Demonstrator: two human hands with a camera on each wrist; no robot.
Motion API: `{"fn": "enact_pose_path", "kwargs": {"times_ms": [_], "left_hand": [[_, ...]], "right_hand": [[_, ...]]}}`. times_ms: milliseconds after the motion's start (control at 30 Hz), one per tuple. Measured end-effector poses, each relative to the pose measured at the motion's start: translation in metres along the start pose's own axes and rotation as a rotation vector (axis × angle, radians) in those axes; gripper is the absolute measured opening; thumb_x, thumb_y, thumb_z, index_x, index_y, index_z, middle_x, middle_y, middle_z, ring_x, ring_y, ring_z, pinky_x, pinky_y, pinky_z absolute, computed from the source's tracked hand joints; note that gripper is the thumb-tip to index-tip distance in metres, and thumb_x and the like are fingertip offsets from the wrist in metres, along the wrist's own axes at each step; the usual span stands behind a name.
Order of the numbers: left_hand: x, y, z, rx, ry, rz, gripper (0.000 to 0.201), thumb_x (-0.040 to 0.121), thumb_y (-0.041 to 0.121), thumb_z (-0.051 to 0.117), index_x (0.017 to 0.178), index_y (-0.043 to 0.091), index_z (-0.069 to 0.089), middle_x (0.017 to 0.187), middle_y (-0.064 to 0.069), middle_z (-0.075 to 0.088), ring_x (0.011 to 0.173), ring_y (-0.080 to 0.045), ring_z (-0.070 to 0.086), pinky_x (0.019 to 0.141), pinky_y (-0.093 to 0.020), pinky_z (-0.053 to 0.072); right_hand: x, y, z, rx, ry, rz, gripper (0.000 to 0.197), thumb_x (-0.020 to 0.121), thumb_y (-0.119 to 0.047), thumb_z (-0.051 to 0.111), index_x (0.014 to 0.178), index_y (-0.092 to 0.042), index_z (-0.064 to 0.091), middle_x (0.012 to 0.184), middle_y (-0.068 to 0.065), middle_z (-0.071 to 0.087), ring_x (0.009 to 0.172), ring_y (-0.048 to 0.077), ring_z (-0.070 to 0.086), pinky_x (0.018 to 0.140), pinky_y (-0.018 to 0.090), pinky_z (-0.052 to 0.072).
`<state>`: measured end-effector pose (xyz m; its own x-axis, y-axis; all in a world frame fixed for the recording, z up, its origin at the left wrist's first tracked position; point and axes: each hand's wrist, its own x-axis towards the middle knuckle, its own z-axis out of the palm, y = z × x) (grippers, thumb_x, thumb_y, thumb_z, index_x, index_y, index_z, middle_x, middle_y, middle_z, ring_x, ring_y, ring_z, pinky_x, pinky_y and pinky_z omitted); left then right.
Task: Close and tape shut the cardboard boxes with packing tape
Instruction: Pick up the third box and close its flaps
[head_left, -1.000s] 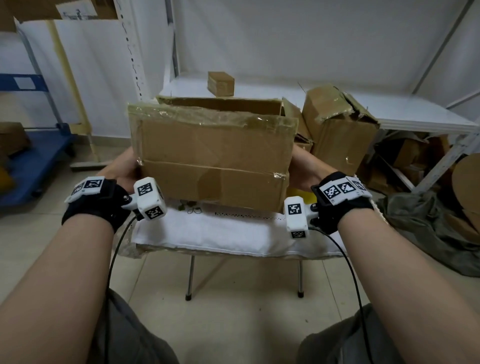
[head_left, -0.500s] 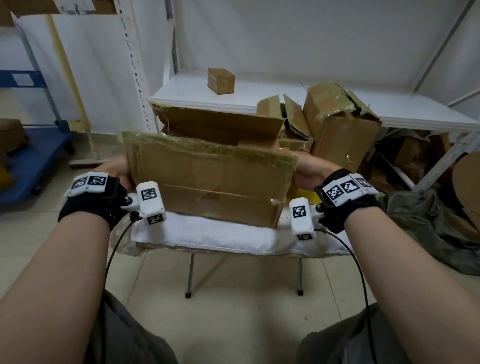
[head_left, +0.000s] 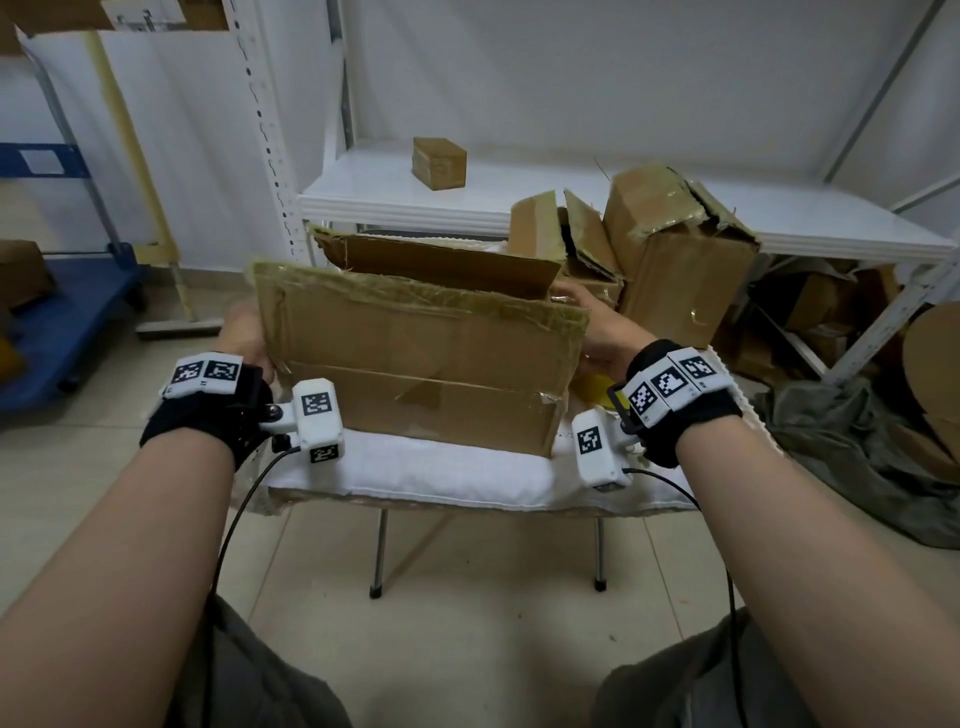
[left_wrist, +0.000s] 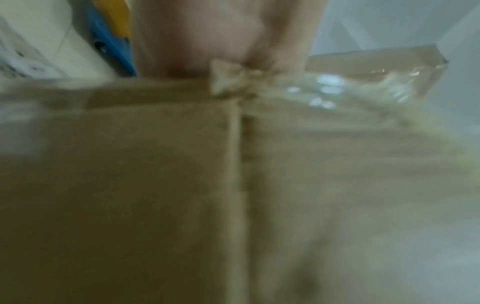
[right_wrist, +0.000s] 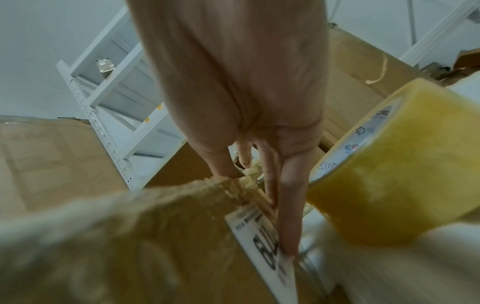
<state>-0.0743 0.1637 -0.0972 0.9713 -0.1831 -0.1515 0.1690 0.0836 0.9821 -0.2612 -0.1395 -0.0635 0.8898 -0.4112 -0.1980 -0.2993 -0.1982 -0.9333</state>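
Cardboard box (head_left: 415, 384) lengthwise left-right, flaps upward, both hands at ends

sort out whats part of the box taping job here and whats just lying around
Part of the job:
- cardboard box, flaps up, on the white pad
- left hand and right hand at its ends
- yellow tape roll

Lying about:
- small box on the shelf
- blue cart
- grey cloth

four cardboard boxes are countable: one large box (head_left: 415, 358) on the white-padded table (head_left: 441, 475), one small box (head_left: 439, 162) on the white shelf (head_left: 374, 195) behind it, and two torn boxes, one (head_left: 675, 260) tall and one (head_left: 566, 244) lower, right of the large box. one yellow tape roll (right_wrist: 397, 164) sits just right of the large box. two hands, left hand (head_left: 244, 332) and right hand (head_left: 605, 332), flank it.
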Motion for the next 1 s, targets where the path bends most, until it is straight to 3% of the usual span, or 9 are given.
{"fn": "enact_pose_path", "kwargs": {"times_ms": [100, 200, 333, 433, 567, 633, 800, 900, 1000], "left_hand": [[-0.007, 0.023, -0.001, -0.035, -0.048, 0.021, 0.056, 0.085, 0.065, 0.053, 0.104, 0.016, 0.069, 0.105, -0.005, 0.073, 0.108, -0.027, 0.066, 0.097, -0.038, 0.05], [-0.02, 0.039, -0.008, -0.029, -0.206, -0.005, 0.102, 0.072, 0.091, 0.038, 0.126, 0.009, 0.065, 0.126, -0.014, 0.067, 0.125, -0.032, 0.058, 0.104, -0.051, 0.039], [-0.031, 0.043, -0.01, 0.081, -0.407, 0.026, 0.093, 0.079, 0.086, 0.039, 0.133, 0.013, 0.06, 0.131, -0.011, 0.065, 0.125, -0.027, 0.059, 0.099, -0.051, 0.043], [-0.032, 0.044, -0.008, 0.22, -0.333, 0.036, 0.065, 0.083, 0.069, 0.059, 0.124, 0.019, 0.065, 0.116, 0.0, 0.072, 0.119, -0.02, 0.059, 0.09, -0.041, 0.048], [-0.026, 0.035, 0.0, 0.226, -0.194, 0.073, 0.059, 0.078, 0.054, 0.072, 0.113, 0.007, 0.07, 0.115, 0.002, 0.071, 0.11, -0.015, 0.062, 0.082, -0.036, 0.05], [-0.02, 0.03, 0.004, 0.254, -0.155, 0.073, 0.043, 0.083, 0.044, 0.073, 0.104, 0.007, 0.07, 0.105, -0.001, 0.069, 0.098, -0.016, 0.061, 0.076, -0.032, 0.049], [-0.008, 0.018, 0.013, 0.343, -0.056, 0.083, 0.031, 0.087, 0.033, 0.074, 0.069, 0.02, 0.053, 0.083, -0.005, 0.063, 0.079, -0.02, 0.059, 0.072, -0.037, 0.052], [-0.006, 0.013, 0.021, 0.36, -0.004, 0.087, 0.032, 0.092, 0.027, 0.07, 0.07, 0.02, 0.047, 0.079, -0.003, 0.059, 0.074, -0.018, 0.057, 0.06, -0.032, 0.049], [-0.004, 0.012, 0.023, 0.415, 0.04, 0.094, 0.029, 0.092, 0.021, 0.069, 0.073, 0.02, 0.046, 0.084, -0.005, 0.058, 0.086, -0.024, 0.057, 0.07, -0.035, 0.05]], "right_hand": [[0.001, 0.0, 0.001, -0.05, 0.048, -0.103, 0.074, 0.094, 0.01, 0.058, 0.154, -0.02, 0.03, 0.109, 0.003, 0.056, 0.081, 0.015, 0.06, 0.061, 0.025, 0.054], [0.003, 0.002, 0.002, -0.015, 0.077, -0.136, 0.068, 0.094, 0.008, 0.06, 0.151, -0.021, 0.036, 0.113, 0.006, 0.058, 0.081, 0.014, 0.06, 0.066, 0.027, 0.054], [0.002, 0.0, -0.005, 0.067, 0.054, -0.021, 0.036, 0.103, -0.027, 0.058, 0.139, -0.025, 0.052, 0.098, 0.0, 0.063, 0.073, 0.009, 0.063, 0.06, 0.023, 0.054], [0.0, -0.005, -0.014, 0.071, -0.012, 0.024, 0.069, 0.093, -0.073, 0.045, 0.145, -0.028, 0.051, 0.131, 0.003, 0.059, 0.113, 0.021, 0.064, 0.081, 0.036, 0.058], [-0.006, -0.011, -0.017, 0.173, -0.077, 0.008, 0.072, 0.09, -0.079, 0.038, 0.138, -0.029, 0.058, 0.139, 0.0, 0.058, 0.123, 0.028, 0.058, 0.086, 0.042, 0.051], [-0.008, -0.011, -0.018, 0.131, -0.132, -0.028, 0.063, 0.09, -0.072, 0.05, 0.139, -0.033, 0.055, 0.14, -0.002, 0.058, 0.122, 0.025, 0.059, 0.089, 0.042, 0.051], [-0.005, -0.004, -0.012, -0.007, -0.159, -0.13, 0.057, 0.093, -0.008, 0.068, 0.14, -0.034, 0.051, 0.132, -0.006, 0.054, 0.11, 0.016, 0.061, 0.087, 0.039, 0.052], [0.0, -0.001, -0.006, -0.07, -0.161, -0.138, 0.044, 0.094, -0.005, 0.067, 0.13, -0.028, 0.061, 0.138, -0.001, 0.05, 0.112, 0.018, 0.059, 0.079, 0.032, 0.055], [0.004, 0.0, -0.005, -0.111, -0.141, -0.13, 0.033, 0.093, -0.01, 0.069, 0.125, -0.019, 0.066, 0.136, 0.003, 0.057, 0.104, 0.014, 0.061, 0.071, 0.023, 0.054]]}}
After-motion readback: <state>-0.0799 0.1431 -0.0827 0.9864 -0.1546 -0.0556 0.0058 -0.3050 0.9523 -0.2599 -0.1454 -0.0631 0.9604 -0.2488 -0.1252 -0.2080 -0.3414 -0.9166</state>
